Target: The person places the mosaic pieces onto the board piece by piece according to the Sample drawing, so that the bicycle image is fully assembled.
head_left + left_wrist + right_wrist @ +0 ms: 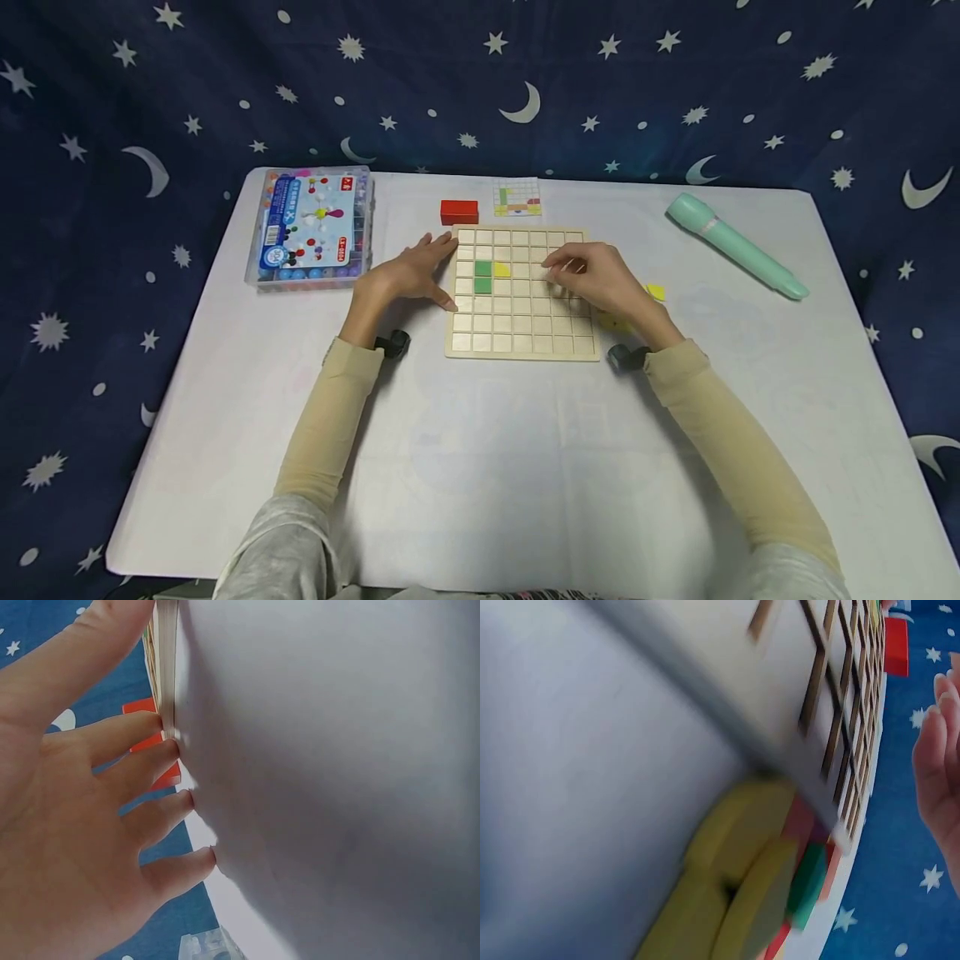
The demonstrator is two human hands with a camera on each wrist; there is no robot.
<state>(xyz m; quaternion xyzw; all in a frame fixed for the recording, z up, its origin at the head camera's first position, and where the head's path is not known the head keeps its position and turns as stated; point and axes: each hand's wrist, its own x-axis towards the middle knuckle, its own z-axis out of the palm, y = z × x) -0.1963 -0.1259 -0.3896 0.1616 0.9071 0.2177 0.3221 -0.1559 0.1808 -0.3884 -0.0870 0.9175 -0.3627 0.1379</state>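
A square wooden grid board [522, 325] lies on the white table, with two green tiles [482, 277] and a yellow tile [502, 269] in its left part. My left hand [408, 271] is spread along the board's left edge, thumb and fingertips right at the rim. Over the right half of the board hovers my right hand [592, 271], its fingers loosely bent and thumb near the index finger. No piece shows between them. In the right wrist view, only part of that hand [939, 765] appears at the right edge.
Yellow pieces [742, 885] and a green piece [807, 885] lie by the board's right side. Behind the board are a red block [459, 212] and a pattern card [517, 198]. A bead case [311, 229] stands left, a mint-green tube [738, 246] right.
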